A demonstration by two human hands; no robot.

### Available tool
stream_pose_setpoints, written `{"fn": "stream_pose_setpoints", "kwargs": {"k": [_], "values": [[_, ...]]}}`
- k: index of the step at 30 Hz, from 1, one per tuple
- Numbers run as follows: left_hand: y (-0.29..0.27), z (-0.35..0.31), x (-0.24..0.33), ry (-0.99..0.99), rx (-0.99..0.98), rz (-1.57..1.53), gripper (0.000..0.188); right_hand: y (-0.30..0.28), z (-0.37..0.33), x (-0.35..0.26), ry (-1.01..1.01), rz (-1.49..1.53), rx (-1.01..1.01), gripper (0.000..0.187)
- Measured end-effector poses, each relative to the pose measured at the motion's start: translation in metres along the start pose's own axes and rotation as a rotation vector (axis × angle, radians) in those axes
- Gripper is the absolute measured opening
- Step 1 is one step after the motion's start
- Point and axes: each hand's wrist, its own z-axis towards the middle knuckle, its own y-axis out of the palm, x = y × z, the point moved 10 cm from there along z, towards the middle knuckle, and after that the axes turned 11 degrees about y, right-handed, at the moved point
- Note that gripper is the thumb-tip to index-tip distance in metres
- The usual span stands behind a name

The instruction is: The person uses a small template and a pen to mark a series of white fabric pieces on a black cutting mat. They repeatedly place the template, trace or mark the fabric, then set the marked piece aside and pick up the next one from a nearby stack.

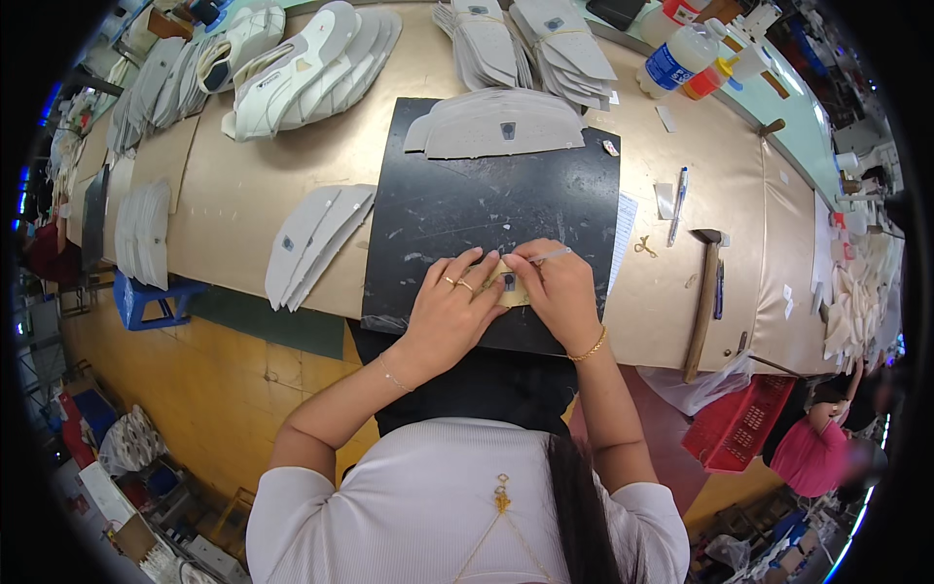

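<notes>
1. Tan workbench [243,195], bearing the black cutting mat [467,214].
2. Small beige piece [508,284] at the mat's near edge.
3. Left hand [449,311], fingers curled, pins the piece; right hand [559,292] pinches a thin tool [551,255].
4. Risk: tool slips toward left fingertips; piece shifts.

- Clear plastic bottle [678,56] with a blue label, lying at one o'clock on the desk [243,195].
- Small dark square labels [508,129] on grey insole pieces, twelve o'clock.
</notes>
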Motion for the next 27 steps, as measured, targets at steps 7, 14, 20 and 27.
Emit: {"fn": "stream_pose_setpoints", "kwargs": {"k": [7, 14, 20, 27], "values": [[0.0, 0.0, 0.001, 0.014, 0.026, 0.033, 0.037, 0.004, 0.003, -0.009, -0.039, -0.117, -0.016, 0.016], [0.0, 0.001, 0.002, 0.002, 0.037, 0.038, 0.036, 0.007, 0.0, -0.008, -0.059, -0.144, 0.0, 0.017], [0.002, 0.0, 0.001, 0.01, 0.06, 0.044, 0.035, 0.009, 0.002, -0.013, -0.07, -0.209, 0.031, 0.019], [-0.004, 0.001, -0.01, 0.059, 0.08, -0.151, 0.031, -0.007, 0.01, 0.031, 0.262, 0.238, 0.023, 0.019]]}}
